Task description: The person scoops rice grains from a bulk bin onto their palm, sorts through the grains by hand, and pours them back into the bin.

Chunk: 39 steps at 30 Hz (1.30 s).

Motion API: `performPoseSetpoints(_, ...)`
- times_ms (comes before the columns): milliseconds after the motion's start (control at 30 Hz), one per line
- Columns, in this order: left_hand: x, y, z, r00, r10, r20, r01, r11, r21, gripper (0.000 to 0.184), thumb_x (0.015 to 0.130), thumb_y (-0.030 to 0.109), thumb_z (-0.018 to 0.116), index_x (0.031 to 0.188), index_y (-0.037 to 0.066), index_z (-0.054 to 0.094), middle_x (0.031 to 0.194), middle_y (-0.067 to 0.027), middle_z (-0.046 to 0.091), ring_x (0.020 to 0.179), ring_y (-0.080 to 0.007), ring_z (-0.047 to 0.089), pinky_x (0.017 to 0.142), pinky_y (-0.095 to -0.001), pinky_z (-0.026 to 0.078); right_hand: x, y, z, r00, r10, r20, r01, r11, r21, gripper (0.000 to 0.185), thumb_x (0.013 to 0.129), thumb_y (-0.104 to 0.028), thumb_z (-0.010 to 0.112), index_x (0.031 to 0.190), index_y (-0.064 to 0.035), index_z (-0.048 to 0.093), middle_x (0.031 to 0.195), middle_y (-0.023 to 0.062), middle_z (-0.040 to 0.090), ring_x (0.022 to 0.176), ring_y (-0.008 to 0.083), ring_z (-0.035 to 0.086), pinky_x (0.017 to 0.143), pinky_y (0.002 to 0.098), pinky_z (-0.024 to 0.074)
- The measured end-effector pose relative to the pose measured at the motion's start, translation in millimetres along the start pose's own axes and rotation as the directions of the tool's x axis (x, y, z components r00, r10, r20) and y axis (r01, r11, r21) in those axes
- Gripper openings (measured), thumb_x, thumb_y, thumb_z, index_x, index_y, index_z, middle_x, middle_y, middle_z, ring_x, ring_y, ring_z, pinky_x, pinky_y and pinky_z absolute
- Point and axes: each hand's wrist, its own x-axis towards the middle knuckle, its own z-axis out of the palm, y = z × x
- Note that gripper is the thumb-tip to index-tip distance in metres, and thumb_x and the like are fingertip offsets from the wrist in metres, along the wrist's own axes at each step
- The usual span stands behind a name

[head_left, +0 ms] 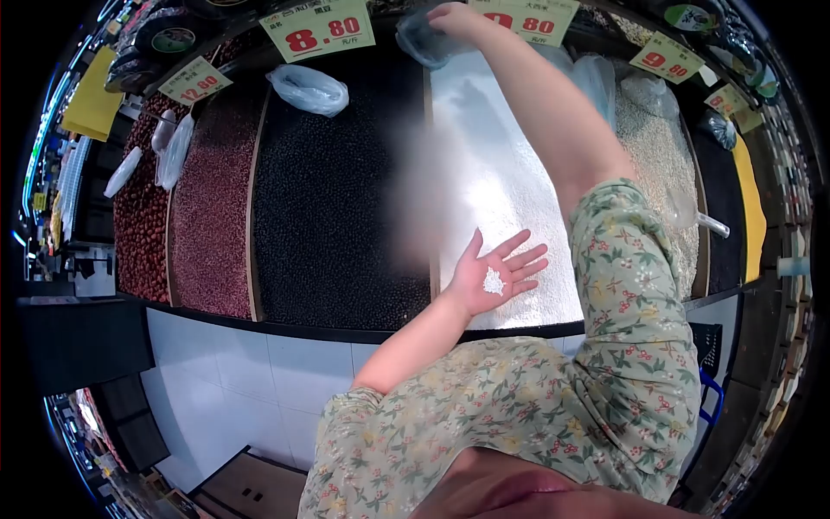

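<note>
My left hand (pixel 493 275) is palm up with its fingers spread, over the front of a bin of white grains (pixel 536 298). A small heap of white grains (pixel 494 281) lies on its palm. My right hand (pixel 456 19) reaches to the back of the bins, its fingers closed at the top of a clear plastic bag (pixel 424 41). The bag hangs at the rear edge, where the black bean bin and the white grain bin meet. What the bag contains cannot be made out.
Left of the white grains are black beans (pixel 328 208), small reddish beans (pixel 212 216) and red dates (pixel 138 233). Another plastic bag (pixel 309 90) lies on the black beans. Pale grains (pixel 657 156) and a scoop handle (pixel 713 226) are at right. Price signs (pixel 318 39) line the back.
</note>
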Motion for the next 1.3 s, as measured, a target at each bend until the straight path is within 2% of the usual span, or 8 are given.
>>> performPoseSetpoints(200, -9.4, 7.5, 5.9, 0.999, 0.016, 0.030, -0.015, 1.000, -0.012, 0.079, 0.092, 0.069, 0.020, 0.147, 0.012, 0.030, 0.151, -0.0189, 0.029, 0.138, -0.0346, 0.029, 0.106, -0.0499, 0.033, 42.2, 8.1, 1.6, 0.984, 0.105, 0.142, -0.061, 0.957, -0.282, 0.039, 0.088, -0.030, 0.062, 0.120, -0.0076, 0.064, 0.115, 0.0112, 0.066, 0.105, 0.0269, 0.061, 0.091, 0.0363, 0.0465)
performPoseSetpoints(367, -1.7, 20.6, 6.0, 0.996, 0.077, 0.053, -0.070, 0.989, -0.133, 0.082, 0.091, 0.070, 0.021, 0.148, 0.012, 0.026, 0.151, -0.0186, 0.029, 0.139, -0.0378, 0.026, 0.107, -0.0520, 0.030, -30.4, -2.2, -5.9, 0.994, 0.080, 0.071, -0.083, 0.996, 0.041, 0.036, 0.086, -0.029, 0.061, 0.113, -0.0055, 0.066, 0.106, 0.0104, 0.069, 0.099, 0.0229, 0.064, 0.087, 0.0350, 0.0494)
performPoseSetpoints(467, 4.2, 22.5, 12.8, 0.993, 0.112, 0.022, -0.110, 0.990, -0.089, 0.083, 0.089, 0.073, 0.024, 0.150, 0.016, 0.022, 0.153, -0.0188, 0.022, 0.141, -0.0393, 0.020, 0.108, -0.0536, 0.029, -79.2, 18.3, -22.5, 0.963, -0.233, 0.136, 0.228, 0.972, 0.055, 0.034, 0.086, -0.019, 0.064, 0.112, 0.0018, 0.065, 0.105, 0.0159, 0.069, 0.097, 0.0213, 0.065, 0.086, 0.0315, 0.0488)
performPoseSetpoints(600, 13.6, 27.3, 28.2, 0.976, 0.219, -0.002, -0.214, 0.957, 0.197, 0.085, 0.087, 0.076, 0.013, 0.152, 0.021, 0.015, 0.152, -0.0196, 0.024, 0.139, -0.0397, 0.025, 0.108, -0.0537, 0.027, -207.5, 13.9, -47.7, 0.972, -0.236, -0.006, 0.230, 0.941, 0.248, 0.032, 0.087, -0.024, 0.062, 0.111, -0.0042, 0.067, 0.101, 0.0078, 0.069, 0.094, 0.0174, 0.064, 0.082, 0.0309, 0.0496)
performPoseSetpoints(733, 20.5, 22.4, 38.3, 0.974, 0.220, 0.060, -0.228, 0.948, 0.222, 0.086, 0.086, 0.076, 0.006, 0.152, 0.022, 0.017, 0.154, -0.0205, 0.020, 0.140, -0.0414, 0.022, 0.110, -0.0570, 0.021, -335.3, -5.3, -66.2, 0.982, 0.120, 0.147, -0.164, 0.927, 0.337, 0.022, 0.090, -0.008, 0.061, 0.109, 0.0012, 0.065, 0.094, 0.0058, 0.067, 0.088, 0.0117, 0.062, 0.077, 0.0243, 0.0502)
performPoseSetpoints(767, 23.0, 22.0, 37.9, 0.968, 0.231, 0.097, -0.248, 0.936, 0.249, 0.085, 0.087, 0.076, 0.006, 0.152, 0.022, 0.018, 0.154, -0.0207, 0.018, 0.141, -0.0419, 0.019, 0.111, -0.0582, 0.018, -359.4, -4.9, -59.7, 0.984, 0.164, 0.071, -0.179, 0.924, 0.337, 0.020, 0.085, -0.014, 0.064, 0.102, -0.0041, 0.069, 0.084, 0.0013, 0.067, 0.067, 0.0063, 0.052, 0.061, 0.0218, 0.0433)
performPoseSetpoints(900, 39.8, 22.0, 21.2, 0.970, 0.199, 0.142, -0.223, 0.958, 0.180, 0.084, 0.086, 0.077, 0.010, 0.151, 0.023, 0.019, 0.155, -0.0210, 0.014, 0.142, -0.0442, 0.010, 0.110, -0.0645, 0.011, -426.4, 2.5, -44.9, 0.947, 0.322, -0.014, -0.261, 0.793, 0.550, 0.017, 0.087, -0.011, 0.065, 0.102, -0.0043, 0.069, 0.091, 0.0029, 0.069, 0.073, 0.0074, 0.059, 0.064, 0.0225, 0.0457)
performPoseSetpoints(1300, 63.8, 5.7, 17.7, 0.981, 0.093, 0.172, -0.084, 0.995, -0.062, 0.086, 0.086, 0.077, 0.011, 0.151, 0.022, 0.021, 0.156, -0.0205, 0.011, 0.143, -0.0445, 0.007, 0.110, -0.0667, 0.011, -460.8, -14.7, -41.3, 0.931, 0.281, -0.231, -0.209, 0.933, 0.292, 0.016, 0.086, -0.007, 0.064, 0.101, -0.0048, 0.069, 0.084, 0.0057, 0.066, 0.070, 0.0119, 0.060, 0.057, 0.0243, 0.0451)
